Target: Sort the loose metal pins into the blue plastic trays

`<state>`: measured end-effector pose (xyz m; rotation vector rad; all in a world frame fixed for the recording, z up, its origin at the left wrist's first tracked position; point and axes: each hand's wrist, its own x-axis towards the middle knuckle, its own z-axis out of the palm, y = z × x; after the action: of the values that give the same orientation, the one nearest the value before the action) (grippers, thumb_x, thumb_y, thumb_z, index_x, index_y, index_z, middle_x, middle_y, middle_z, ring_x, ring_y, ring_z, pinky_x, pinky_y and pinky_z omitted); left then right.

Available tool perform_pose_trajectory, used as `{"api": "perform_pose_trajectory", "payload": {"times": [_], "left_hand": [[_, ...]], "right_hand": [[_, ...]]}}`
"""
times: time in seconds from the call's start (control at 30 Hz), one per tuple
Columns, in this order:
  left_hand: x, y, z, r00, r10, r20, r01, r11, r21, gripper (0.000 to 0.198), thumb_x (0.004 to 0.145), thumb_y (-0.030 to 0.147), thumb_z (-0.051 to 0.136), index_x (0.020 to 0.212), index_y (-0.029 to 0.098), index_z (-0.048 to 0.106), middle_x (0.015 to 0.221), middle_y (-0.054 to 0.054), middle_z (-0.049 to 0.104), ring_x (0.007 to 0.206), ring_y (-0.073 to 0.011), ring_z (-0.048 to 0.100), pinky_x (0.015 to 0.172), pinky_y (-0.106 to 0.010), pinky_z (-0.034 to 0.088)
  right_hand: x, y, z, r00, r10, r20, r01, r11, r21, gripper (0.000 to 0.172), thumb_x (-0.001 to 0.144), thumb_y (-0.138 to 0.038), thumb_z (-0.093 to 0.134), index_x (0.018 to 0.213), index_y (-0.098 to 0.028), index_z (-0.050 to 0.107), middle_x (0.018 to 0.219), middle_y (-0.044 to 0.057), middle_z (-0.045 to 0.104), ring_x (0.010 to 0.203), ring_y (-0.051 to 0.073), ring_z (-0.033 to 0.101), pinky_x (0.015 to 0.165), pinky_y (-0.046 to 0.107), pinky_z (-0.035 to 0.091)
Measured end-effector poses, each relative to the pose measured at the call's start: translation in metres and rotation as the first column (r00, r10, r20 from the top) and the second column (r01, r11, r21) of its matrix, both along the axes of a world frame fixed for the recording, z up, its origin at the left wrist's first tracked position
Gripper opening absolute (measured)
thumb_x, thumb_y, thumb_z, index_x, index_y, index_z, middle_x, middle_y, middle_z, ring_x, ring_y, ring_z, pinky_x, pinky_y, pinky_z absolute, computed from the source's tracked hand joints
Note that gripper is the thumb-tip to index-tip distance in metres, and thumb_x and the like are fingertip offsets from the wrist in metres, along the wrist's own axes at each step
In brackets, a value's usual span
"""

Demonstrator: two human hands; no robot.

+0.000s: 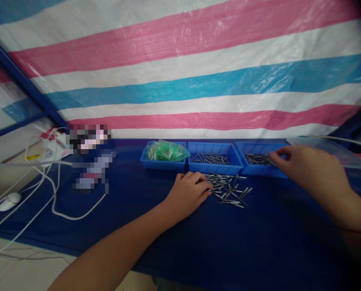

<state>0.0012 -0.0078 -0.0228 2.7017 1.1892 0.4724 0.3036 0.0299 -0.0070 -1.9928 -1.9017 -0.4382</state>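
A loose pile of thin metal pins (230, 190), which look like blind rivets, lies on the dark blue table. My left hand (191, 188) rests at the pile's left edge, its fingers curled and closed on some of the pins. Over the right blue bin (261, 171) is my right hand (310, 165), thumb and forefinger pinched together; what they hold, if anything, is hidden. Dark metal pins (256, 159) lie in that bin, partly covered by the hand. More pins (210, 158) are in the middle blue bin (215, 166), just behind the pile.
The left blue bin (162, 164) holds a green plastic bag (170, 151). A clear plastic lid (334, 151) lies at the back right. White cables (55, 194) trail over the table's left side, near blurred items. A striped plastic sheet (183, 93) hangs behind the bins.
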Motion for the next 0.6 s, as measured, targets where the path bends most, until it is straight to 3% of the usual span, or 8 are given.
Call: {"api": "perform_pose_trajectory", "payload": {"times": [0.23, 0.4, 0.47, 0.6], "left_hand": [[-0.001, 0.003, 0.002, 0.997, 0.055, -0.049, -0.053, 0.997, 0.052, 0.017, 0.091, 0.032, 0.052, 0.095, 0.021, 0.064, 0.107, 0.000, 0.062, 0.095, -0.0173, 0.053, 0.080, -0.034, 0.031], [-0.002, 0.004, 0.000, 0.995, 0.045, -0.093, -0.036, 0.994, 0.100, 0.020, 0.094, 0.033, 0.047, 0.094, 0.022, 0.064, 0.108, 0.000, 0.061, 0.095, -0.0174, 0.053, 0.080, -0.035, 0.030], [-0.002, 0.005, 0.001, 0.995, 0.045, -0.086, -0.035, 0.993, 0.116, 0.021, 0.095, 0.033, 0.045, 0.094, 0.022, 0.063, 0.108, -0.001, 0.061, 0.096, -0.0178, 0.052, 0.080, -0.035, 0.030], [0.000, 0.004, 0.005, 0.998, 0.056, -0.019, -0.053, 0.989, 0.136, 0.023, 0.096, 0.032, 0.041, 0.097, 0.020, 0.060, 0.107, -0.002, 0.062, 0.095, -0.0178, 0.053, 0.080, -0.035, 0.031]], "right_hand": [[-0.021, -0.009, 0.008, 0.995, 0.103, 0.009, -0.103, 0.990, 0.100, 0.035, 0.088, -0.048, 0.041, 0.081, -0.021, 0.063, 0.069, 0.011, 0.063, 0.056, 0.027, 0.056, 0.049, 0.034, 0.030], [-0.048, -0.019, 0.011, 0.949, 0.300, -0.094, -0.291, 0.952, 0.095, 0.029, 0.088, -0.041, 0.046, 0.081, -0.019, 0.065, 0.077, 0.010, 0.067, 0.068, 0.027, 0.062, 0.059, 0.036, 0.041], [-0.061, -0.025, 0.009, 0.891, 0.419, -0.174, -0.412, 0.908, 0.080, 0.026, 0.088, -0.038, 0.049, 0.082, -0.019, 0.065, 0.080, 0.008, 0.068, 0.072, 0.024, 0.062, 0.065, 0.036, 0.045], [-0.086, -0.038, 0.003, 0.722, 0.623, -0.301, -0.647, 0.762, 0.025, 0.022, 0.088, -0.036, 0.051, 0.089, -0.020, 0.066, 0.085, 0.006, 0.068, 0.082, 0.021, 0.062, 0.076, 0.035, 0.047]]}}
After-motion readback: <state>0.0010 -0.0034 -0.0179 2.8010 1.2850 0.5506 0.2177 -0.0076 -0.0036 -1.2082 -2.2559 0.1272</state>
